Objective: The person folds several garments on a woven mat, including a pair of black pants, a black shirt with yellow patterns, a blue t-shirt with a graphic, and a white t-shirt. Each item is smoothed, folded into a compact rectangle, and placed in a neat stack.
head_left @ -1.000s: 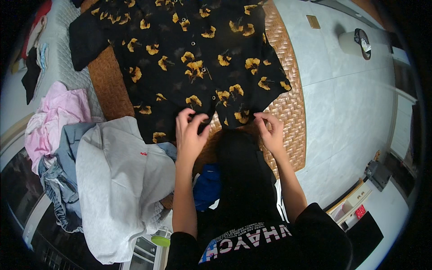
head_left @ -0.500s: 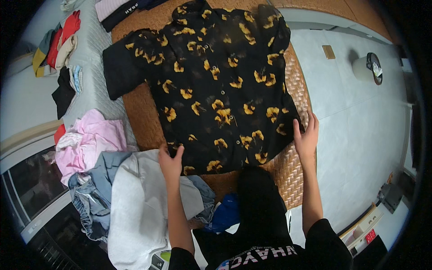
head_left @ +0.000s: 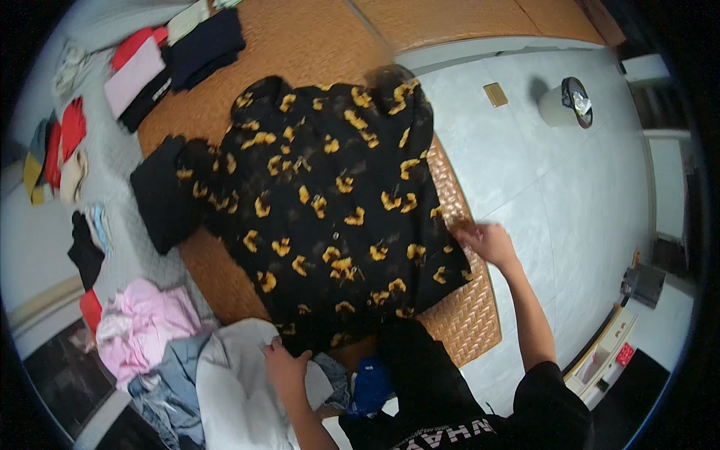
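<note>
The black shirt, button-fronted and printed with yellow fan-shaped leaves, lies spread on the woven mat, collar toward the far edge, hem toward the near edge. The left hand is at the hem's left corner, thumb and fingers apart; the right hand is blurred beside the mat's right edge, so its grip cannot be determined. Compared with the preceding frame, the right hand is farther up the shirt's side and the left hand lower.
</note>
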`<state>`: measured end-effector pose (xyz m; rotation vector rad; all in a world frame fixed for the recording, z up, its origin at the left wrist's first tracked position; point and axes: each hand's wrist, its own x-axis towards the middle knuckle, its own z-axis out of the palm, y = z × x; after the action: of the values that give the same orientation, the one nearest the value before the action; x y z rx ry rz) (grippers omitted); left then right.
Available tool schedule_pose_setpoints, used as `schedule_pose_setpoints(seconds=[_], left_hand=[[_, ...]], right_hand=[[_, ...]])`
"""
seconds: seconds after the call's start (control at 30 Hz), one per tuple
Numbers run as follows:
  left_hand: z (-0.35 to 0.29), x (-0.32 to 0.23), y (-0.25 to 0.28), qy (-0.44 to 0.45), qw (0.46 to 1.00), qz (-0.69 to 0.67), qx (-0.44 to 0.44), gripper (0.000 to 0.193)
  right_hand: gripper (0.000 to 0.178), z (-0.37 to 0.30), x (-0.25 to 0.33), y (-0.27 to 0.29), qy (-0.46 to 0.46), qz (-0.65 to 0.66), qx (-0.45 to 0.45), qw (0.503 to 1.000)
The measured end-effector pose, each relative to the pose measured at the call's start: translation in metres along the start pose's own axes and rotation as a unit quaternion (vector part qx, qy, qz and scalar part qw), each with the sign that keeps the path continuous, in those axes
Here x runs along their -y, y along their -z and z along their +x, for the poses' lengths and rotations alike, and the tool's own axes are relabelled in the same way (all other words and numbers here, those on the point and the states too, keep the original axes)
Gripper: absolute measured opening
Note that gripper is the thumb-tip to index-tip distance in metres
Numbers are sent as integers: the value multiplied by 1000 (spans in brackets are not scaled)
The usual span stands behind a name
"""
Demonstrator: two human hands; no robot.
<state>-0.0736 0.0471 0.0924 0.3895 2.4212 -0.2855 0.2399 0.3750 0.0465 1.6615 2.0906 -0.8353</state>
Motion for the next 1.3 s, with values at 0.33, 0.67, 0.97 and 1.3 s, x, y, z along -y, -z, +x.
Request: schedule_pose_setpoints(seconds=[0.33, 0.67, 0.97, 1.3], left_hand=[[160, -385, 76, -690, 663, -214, -195, 34], [217, -451, 87, -659, 709, -218, -125, 42], [207, -469, 101, -689, 718, -13, -96, 21], [224, -494, 122, -685, 724, 46, -61, 15]], right_hand=[[52, 258, 72, 43, 23, 370, -112, 922], [43, 197, 33, -1, -49, 573, -170, 800], [22, 218, 65, 25, 64, 709, -198, 674], [46, 198, 59, 13, 68, 569, -327, 751]])
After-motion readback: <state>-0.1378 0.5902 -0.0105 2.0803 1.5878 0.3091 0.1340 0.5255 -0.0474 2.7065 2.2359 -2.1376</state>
